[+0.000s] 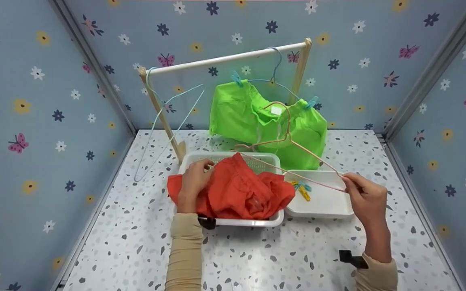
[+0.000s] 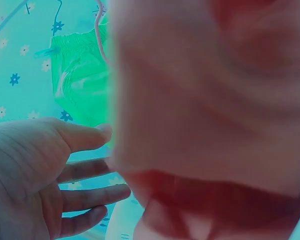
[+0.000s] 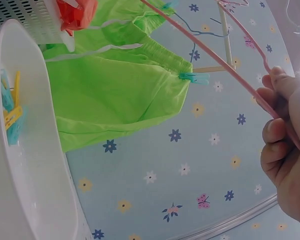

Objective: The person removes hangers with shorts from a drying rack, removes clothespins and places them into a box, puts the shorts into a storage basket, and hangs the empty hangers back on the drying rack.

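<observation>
A red garment [image 1: 237, 190] lies bunched over a white basket [image 1: 233, 222], draping past its left side. At its left part is my left hand [image 1: 194, 180], fingertips right at the cloth; the left wrist view shows these fingers [image 2: 90, 197] fairly straight. My right hand [image 1: 364, 196] grips one corner of a pink clothes hanger [image 1: 312, 153]. The hanger is held up slantwise, hook upward, its far end above the red garment. Behind it, green shorts [image 1: 233, 109] with a drawstring hang by teal clothespins [image 3: 195, 77] from a blue hanger [image 1: 273, 79].
A rack with a white rail [image 1: 217, 60] and wooden posts stands at the back. An unloaded light-blue hanger [image 1: 148, 149] dangles at its left end. Right of the basket, a white tray [image 1: 326, 202] holds several yellow and teal clothespins [image 1: 303, 192]. Flowered walls enclose the speckled table [image 1: 136, 250].
</observation>
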Demonstrator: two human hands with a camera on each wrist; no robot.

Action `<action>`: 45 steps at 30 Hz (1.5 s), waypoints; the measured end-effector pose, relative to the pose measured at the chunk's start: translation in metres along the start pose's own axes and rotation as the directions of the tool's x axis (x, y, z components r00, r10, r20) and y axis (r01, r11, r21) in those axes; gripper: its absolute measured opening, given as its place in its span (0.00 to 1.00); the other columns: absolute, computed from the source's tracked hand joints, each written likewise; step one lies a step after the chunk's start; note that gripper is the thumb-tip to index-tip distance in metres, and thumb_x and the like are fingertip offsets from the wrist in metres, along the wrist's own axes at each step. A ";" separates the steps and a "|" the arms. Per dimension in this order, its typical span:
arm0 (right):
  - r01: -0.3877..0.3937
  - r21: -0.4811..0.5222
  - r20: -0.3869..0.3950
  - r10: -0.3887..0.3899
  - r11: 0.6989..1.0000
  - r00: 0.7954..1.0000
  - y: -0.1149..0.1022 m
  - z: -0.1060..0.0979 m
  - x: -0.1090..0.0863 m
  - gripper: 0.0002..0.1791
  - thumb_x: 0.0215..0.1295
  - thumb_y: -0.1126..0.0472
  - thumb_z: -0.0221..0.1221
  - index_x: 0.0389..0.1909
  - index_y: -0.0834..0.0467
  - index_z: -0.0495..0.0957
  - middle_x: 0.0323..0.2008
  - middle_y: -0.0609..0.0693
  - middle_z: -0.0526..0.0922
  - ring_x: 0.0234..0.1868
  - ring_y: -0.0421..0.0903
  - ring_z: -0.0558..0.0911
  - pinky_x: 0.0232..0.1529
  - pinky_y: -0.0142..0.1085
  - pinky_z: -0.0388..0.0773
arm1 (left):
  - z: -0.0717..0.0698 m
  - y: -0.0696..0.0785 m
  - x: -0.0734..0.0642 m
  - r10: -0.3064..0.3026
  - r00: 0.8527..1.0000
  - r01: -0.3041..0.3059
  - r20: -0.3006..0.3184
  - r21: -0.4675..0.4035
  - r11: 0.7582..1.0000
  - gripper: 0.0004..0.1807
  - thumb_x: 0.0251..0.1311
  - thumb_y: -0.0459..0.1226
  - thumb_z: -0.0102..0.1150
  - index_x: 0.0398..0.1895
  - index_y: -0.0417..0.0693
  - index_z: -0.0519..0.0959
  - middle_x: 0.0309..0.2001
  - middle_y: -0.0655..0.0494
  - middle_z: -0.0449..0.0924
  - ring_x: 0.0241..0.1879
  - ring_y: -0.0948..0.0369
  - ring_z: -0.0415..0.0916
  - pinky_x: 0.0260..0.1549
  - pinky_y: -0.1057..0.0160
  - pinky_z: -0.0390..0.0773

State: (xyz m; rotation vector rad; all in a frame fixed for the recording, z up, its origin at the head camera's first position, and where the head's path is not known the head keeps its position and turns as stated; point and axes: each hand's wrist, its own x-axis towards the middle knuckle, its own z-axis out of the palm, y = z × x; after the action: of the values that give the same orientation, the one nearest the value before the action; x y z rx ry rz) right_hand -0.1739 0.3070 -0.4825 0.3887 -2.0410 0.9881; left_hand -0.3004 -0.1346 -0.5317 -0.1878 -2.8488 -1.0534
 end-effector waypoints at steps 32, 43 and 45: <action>0.111 0.102 -0.034 -0.108 0.989 0.994 -0.061 0.028 0.017 0.10 0.48 0.85 0.64 0.31 0.71 0.83 0.22 0.58 0.84 0.16 0.44 0.80 0.22 0.20 0.70 | -0.141 0.077 -0.074 0.143 0.974 -0.160 -0.176 -0.084 0.984 0.12 0.70 0.43 0.54 0.47 0.50 0.83 0.38 0.55 0.82 0.34 0.59 0.78 0.34 0.57 0.76; 0.149 0.149 -0.070 -0.140 0.978 0.988 -0.085 0.042 0.034 0.10 0.51 0.85 0.59 0.32 0.73 0.83 0.21 0.58 0.83 0.15 0.46 0.78 0.17 0.21 0.61 | -0.228 0.053 -0.049 -0.004 0.967 0.013 -0.254 0.033 0.999 0.23 0.72 0.50 0.46 0.51 0.41 0.80 0.44 0.44 0.78 0.39 0.51 0.72 0.35 0.53 0.68; 0.156 0.164 -0.077 -0.145 0.974 0.986 -0.088 0.047 0.037 0.10 0.51 0.85 0.58 0.32 0.72 0.83 0.20 0.57 0.83 0.14 0.44 0.75 0.16 0.21 0.60 | -0.238 0.047 -0.039 -0.035 0.973 0.039 -0.228 0.014 0.999 0.25 0.72 0.51 0.45 0.54 0.40 0.78 0.47 0.43 0.76 0.40 0.51 0.71 0.35 0.53 0.68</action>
State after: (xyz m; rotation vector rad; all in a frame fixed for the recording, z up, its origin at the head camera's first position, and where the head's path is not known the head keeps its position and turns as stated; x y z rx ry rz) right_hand -0.1720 0.2168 -0.4260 0.5856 -1.8460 1.0703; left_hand -0.2431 -0.2581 -0.3268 -0.0103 -2.6643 -0.9844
